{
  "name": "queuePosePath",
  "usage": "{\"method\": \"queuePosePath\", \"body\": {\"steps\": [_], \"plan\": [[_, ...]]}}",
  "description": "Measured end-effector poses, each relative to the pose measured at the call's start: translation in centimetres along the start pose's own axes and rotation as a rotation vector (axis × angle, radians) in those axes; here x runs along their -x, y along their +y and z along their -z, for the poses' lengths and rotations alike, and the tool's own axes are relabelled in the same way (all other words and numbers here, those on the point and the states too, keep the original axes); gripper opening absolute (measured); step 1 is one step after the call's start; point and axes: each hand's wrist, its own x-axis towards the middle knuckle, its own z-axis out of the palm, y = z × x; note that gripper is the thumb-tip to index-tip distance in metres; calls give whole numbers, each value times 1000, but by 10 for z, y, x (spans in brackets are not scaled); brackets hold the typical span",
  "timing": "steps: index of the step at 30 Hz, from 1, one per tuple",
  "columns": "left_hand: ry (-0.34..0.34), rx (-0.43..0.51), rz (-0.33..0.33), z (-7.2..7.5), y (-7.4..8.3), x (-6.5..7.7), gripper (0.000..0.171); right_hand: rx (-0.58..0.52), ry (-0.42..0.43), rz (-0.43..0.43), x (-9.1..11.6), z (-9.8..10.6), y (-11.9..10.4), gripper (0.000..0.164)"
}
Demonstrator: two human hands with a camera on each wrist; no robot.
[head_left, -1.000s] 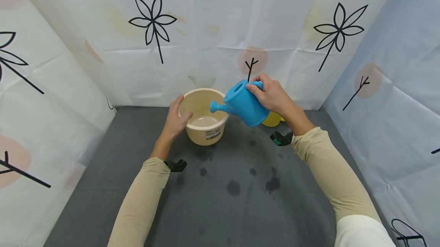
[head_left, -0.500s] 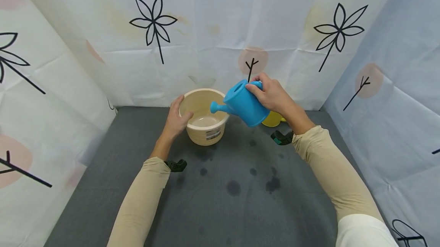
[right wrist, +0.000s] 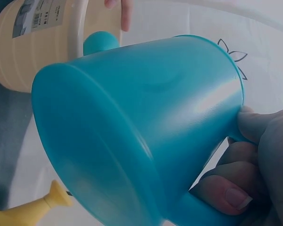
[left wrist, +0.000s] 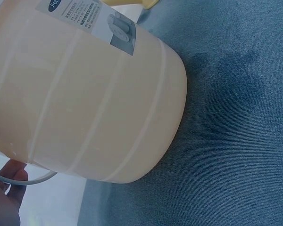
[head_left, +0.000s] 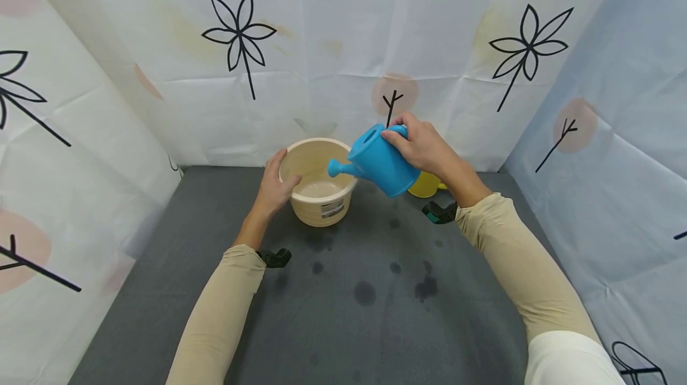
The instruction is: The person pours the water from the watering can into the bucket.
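A cream plastic bucket (head_left: 305,211) with a label on its front stands near the back wall. My left hand (head_left: 275,189) holds the bucket's rim at its left side. In the left wrist view, fingertips (left wrist: 18,176) show beside the bucket near a thin grey curved band. My right hand (head_left: 424,145) grips the handle of a blue watering can (head_left: 385,164), held tilted in the air. Its spout (head_left: 339,167) points left over the bucket's right rim. In the right wrist view, the thumb and curled fingers wrap the handle. No water stream can be made out.
Behind the blue can, a yellow container (head_left: 424,186) is partly hidden; its yellow spout (right wrist: 37,209) appears in the right wrist view. Dark wet spots (head_left: 365,293) mark the grey cloth surface (head_left: 343,337). White patterned sheets (head_left: 322,45) close off the back and sides.
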Motion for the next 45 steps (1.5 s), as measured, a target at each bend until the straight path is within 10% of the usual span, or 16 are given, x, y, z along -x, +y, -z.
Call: {"method": "queuePosePath", "body": {"steps": [45], "plan": [[-15,-5,14,1,-3,0,78,23,-48,-18,-8,4,-8,38]]}}
